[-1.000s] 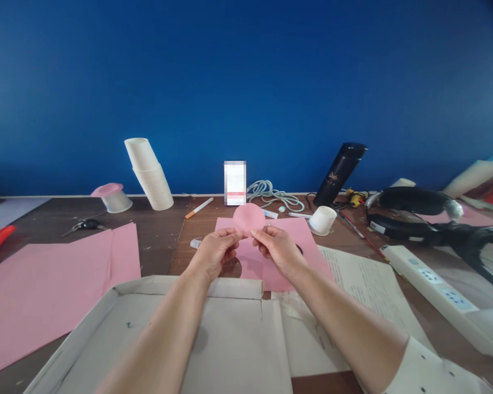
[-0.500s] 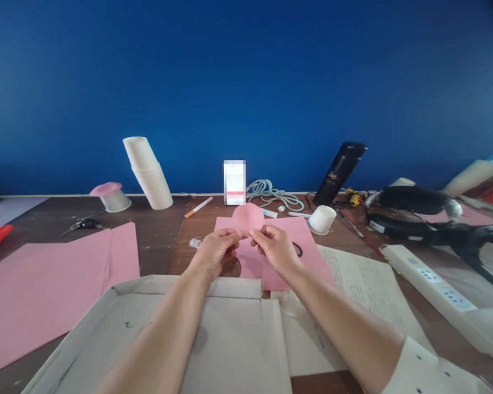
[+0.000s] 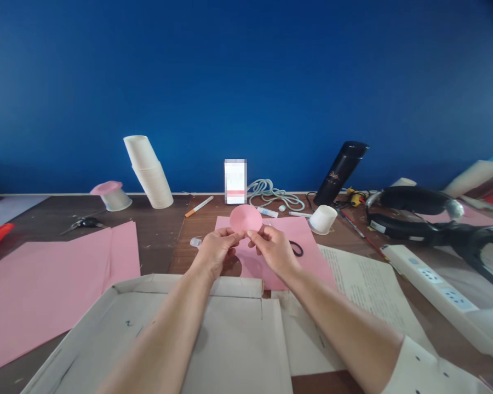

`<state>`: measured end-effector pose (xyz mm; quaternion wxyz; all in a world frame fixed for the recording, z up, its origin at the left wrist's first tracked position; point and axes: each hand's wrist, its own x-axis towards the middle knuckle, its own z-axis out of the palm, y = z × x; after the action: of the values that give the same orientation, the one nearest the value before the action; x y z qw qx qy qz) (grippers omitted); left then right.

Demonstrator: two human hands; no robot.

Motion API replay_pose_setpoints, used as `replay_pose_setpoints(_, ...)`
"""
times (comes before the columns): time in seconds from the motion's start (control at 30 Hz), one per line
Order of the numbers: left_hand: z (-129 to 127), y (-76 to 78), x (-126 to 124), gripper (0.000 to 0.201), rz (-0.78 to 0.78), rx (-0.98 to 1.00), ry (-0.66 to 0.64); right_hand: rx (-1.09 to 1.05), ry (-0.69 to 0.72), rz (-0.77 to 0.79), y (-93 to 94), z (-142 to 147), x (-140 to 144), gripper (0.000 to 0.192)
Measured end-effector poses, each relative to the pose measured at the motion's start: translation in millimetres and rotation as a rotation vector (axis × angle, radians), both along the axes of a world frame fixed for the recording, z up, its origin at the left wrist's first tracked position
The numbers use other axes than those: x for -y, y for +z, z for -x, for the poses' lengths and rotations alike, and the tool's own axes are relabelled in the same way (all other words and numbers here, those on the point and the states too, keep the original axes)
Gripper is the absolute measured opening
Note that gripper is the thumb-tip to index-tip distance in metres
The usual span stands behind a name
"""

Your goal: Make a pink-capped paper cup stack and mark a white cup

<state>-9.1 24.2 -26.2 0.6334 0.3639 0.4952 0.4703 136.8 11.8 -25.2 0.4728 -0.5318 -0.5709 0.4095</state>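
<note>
A round pink paper disc [image 3: 245, 219] is held up over the table, pinched at its lower edge from both sides. My left hand [image 3: 219, 246] grips it with thumb and fingers closed. Close beside it, my right hand [image 3: 271, 245] pinches the same edge. Beneath them lies a pink paper sheet [image 3: 308, 268] with a round cut-out near its left side. The black loop of a scissors-like handle [image 3: 296, 249] shows on that sheet, the rest hidden behind my right hand. A small clear cap [image 3: 195, 242] sits left of my left hand.
An open cardboard box lid [image 3: 238, 339] lies in front of me. Behind stand stacked paper cups [image 3: 150, 175], a pink-topped cup [image 3: 117, 198], a phone [image 3: 235, 180], a black flask [image 3: 340, 172] and an upturned cup [image 3: 322, 220]. At right are a power strip [image 3: 435, 290] and a black headset [image 3: 414, 219].
The pink disc has dropped slightly and shifted a little left, tilting in my fingers. Both hands keep their pinch, and my right hand has moved slightly left.
</note>
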Motion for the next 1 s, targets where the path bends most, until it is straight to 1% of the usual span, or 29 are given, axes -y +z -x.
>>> replay_pose_setpoints(0.1,1,-1.2,-2,0.033,-0.067,-0.075,0.018,-0.011,0.002,0.016,0.1,-2,-1,0.036)
replay_pose_setpoints(0.17,0,0.8,-2,0.031,-0.098,-0.132,0.031,-0.035,0.009,0.041,-1.7,-3,-2,0.038)
replay_pose_setpoints(0.27,-1,6.5,0,0.03,-0.086,-0.202,0.012,-0.129,0.034,0.079,-7.0,-4,-6,0.036)
replay_pose_setpoints(0.37,-3,10.1,3,0.028,-0.1,-0.246,-0.013,-0.205,0.029,0.114,-12.5,-3,-9,0.035)
replay_pose_setpoints(0.53,-4,8.2,3,0.03,-0.125,-0.266,-0.029,-0.235,-0.028,0.143,-13.4,-1,-10,0.035)
replay_pose_setpoints(0.7,-6,8.2,5,0.033,-0.116,-0.279,-0.041,-0.177,-0.075,0.143,-10.4,-3,-10,0.036)
replay_pose_setpoints(0.83,-6,8.6,6,0.034,-0.103,-0.304,-0.021,-0.17,-0.063,0.145,-11.5,-4,-11,0.036)
replay_pose_setpoints(1.0,-6,6.0,4,0.034,-0.09,-0.272,-0.027,-0.282,-0.041,0.14,-9.6,0,-10,0.037)
